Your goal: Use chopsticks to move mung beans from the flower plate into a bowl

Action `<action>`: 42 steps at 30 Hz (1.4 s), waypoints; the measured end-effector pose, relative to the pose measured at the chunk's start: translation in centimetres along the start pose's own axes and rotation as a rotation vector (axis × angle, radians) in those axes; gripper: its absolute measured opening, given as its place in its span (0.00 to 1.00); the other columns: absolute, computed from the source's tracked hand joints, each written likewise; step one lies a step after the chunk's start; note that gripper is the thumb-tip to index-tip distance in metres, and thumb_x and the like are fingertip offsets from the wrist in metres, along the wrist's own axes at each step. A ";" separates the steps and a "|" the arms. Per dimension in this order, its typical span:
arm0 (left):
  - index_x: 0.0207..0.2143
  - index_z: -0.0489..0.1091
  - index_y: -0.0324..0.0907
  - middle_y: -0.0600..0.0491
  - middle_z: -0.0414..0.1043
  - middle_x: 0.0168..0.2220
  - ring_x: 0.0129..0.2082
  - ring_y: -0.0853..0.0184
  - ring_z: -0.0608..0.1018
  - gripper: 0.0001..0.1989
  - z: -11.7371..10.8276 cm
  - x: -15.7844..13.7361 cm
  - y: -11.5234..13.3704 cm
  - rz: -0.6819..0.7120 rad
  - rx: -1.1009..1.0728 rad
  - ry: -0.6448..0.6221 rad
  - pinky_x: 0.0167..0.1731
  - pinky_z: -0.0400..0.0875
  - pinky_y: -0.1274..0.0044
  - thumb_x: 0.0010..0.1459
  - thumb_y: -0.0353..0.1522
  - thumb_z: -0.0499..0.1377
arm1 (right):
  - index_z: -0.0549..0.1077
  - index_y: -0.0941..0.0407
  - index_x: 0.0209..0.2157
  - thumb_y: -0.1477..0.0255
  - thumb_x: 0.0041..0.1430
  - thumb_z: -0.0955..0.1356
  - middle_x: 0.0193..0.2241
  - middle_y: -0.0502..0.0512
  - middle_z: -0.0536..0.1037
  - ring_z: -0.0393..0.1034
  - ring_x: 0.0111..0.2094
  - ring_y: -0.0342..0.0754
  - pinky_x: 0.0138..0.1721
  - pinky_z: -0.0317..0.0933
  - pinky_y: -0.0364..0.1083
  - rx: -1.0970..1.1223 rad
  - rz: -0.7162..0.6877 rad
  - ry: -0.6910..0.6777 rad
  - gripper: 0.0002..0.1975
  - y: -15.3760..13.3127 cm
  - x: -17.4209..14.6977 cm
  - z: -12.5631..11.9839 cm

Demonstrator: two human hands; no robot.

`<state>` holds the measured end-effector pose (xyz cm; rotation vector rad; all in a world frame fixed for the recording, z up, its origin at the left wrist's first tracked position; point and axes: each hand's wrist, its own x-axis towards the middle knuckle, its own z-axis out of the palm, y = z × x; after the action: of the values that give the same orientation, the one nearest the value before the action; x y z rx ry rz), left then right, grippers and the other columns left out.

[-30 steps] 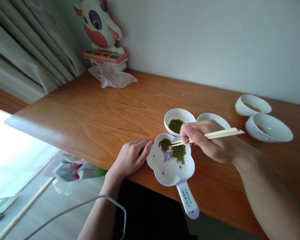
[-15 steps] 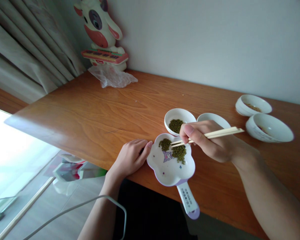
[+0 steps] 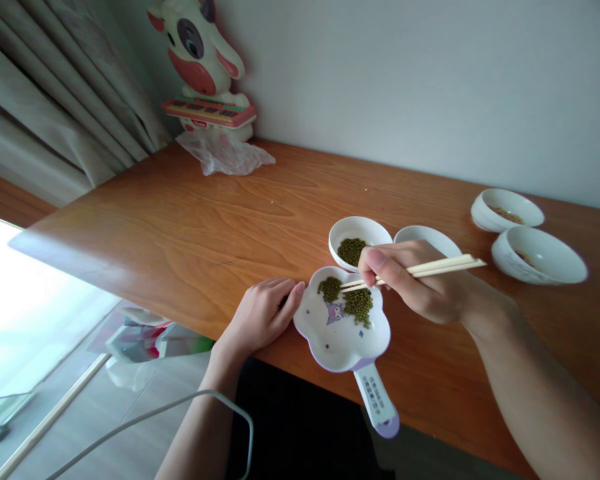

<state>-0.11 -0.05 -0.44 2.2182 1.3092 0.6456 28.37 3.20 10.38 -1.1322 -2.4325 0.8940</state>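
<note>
Wood worktop (image 3: pixel 190 220) has flower-shaped dish (image 3: pixel 340 343) at front edge, handle (image 3: pixel 373 393) overhanging, w/ green beans (image 3: pixel 359 308) (prob. light, hard, slippery; pinch mid-bean), R hand (image 3: pixel 420 293) gripping chopsticks (image 3: pixel 445 265), tips at beans, L hand (image 3: pixel 263 313) half-curled beside dish, grip unclear.

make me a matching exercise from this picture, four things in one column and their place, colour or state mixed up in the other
Things
1. chopsticks
2. flower-shaped dish
3. cow toy
4. plastic bag

Place, colour or state
A. standing upright by the wall
B. see-through and crumpled
C. white with a purple rim
D. held in the right hand

Right pairs: 1-D, 2-C, 3-A, 4-B
</note>
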 end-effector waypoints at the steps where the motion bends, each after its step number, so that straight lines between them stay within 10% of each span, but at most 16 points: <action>1: 0.29 0.59 0.43 0.56 0.65 0.27 0.26 0.70 0.67 0.21 0.0 0.0 0.0 0.001 0.001 0.001 0.31 0.59 0.74 0.77 0.39 0.47 | 0.70 0.53 0.31 0.55 0.78 0.56 0.25 0.47 0.72 0.63 0.27 0.44 0.33 0.54 0.48 -0.001 -0.002 0.000 0.25 0.0 0.0 0.0; 42: 0.29 0.59 0.43 0.56 0.64 0.27 0.27 0.70 0.67 0.21 0.0 -0.1 -0.1 -0.018 -0.012 -0.009 0.31 0.59 0.75 0.77 0.40 0.47 | 0.70 0.54 0.30 0.57 0.77 0.57 0.25 0.47 0.73 0.63 0.27 0.43 0.33 0.54 0.47 0.050 -0.008 0.013 0.25 0.1 0.3 0.3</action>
<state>-0.16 -0.08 -0.52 2.1943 1.3162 0.6350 28.11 3.34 10.04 -1.1069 -2.3888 0.9367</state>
